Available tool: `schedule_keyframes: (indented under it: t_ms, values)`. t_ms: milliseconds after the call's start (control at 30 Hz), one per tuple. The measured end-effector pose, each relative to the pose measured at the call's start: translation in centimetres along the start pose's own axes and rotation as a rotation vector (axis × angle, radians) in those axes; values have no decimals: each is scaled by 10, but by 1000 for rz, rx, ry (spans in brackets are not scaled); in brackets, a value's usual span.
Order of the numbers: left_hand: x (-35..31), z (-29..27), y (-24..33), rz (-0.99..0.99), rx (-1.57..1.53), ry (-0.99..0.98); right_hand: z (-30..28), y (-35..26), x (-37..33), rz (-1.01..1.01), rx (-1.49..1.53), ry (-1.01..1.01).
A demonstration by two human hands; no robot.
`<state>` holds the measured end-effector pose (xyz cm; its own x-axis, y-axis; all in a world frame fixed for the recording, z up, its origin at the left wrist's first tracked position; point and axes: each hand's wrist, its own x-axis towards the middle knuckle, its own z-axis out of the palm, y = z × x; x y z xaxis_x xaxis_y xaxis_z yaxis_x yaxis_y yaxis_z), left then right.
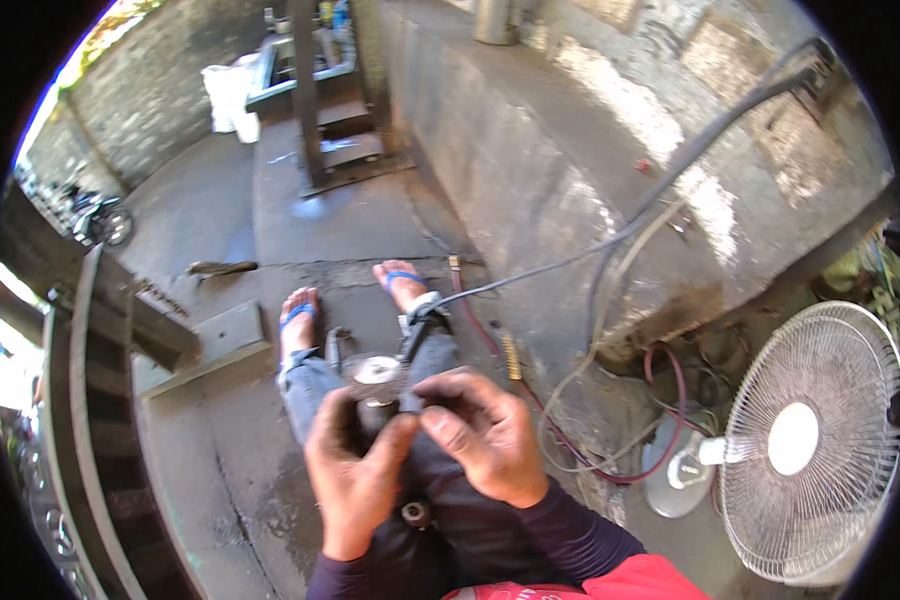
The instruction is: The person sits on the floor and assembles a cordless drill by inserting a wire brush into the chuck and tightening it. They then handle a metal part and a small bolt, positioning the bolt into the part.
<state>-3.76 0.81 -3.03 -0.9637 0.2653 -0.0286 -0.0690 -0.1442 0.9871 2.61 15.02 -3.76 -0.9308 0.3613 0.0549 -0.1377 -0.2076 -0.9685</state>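
Note:
In front of my lap, my left hand (355, 460) is closed round a metal part (378, 412) with a dark cylindrical body. A wide, pale round disc (378, 370) tops this part, and its rim looks blurred. Close on the right is my right hand (480, 435), its fingers curled toward the thumb beside the disc. Whether something small sits in that pinch is hidden. A small round metal piece (416, 515) shows over my dark lap, below the hands. Between my lower legs, a grey metal tool (336, 345) lies partly hidden.
At the right a white standing fan (793, 440) is close to my arm. A dark red hose (570, 450) and a black cable (570, 260) run beside my leg. A concrete ledge (530, 170) rises on the right; a metal frame (100, 400) stands left.

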Motion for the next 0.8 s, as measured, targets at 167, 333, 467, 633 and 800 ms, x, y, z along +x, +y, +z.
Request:
schedule_keyframes:
  t_ms: [167, 333, 467, 633, 800]
  values:
    - [-5, 0, -14, 80, 309, -25, 13, -1, 16, 62, -94, 10]
    - [-7, -11, -13, 216, 349, -40, 22, -2, 21, 19, -183, -1]
    - [-7, -6, -21, 229, 276, 45, 17, -3, 24, 40, -144, -90]
    - [-7, 0, -32, 228, 256, 53, -3, -2, 34, 106, -4, -253]
    - [-9, -4, -29, 238, 397, 13, -13, -6, 41, 122, 33, -331]
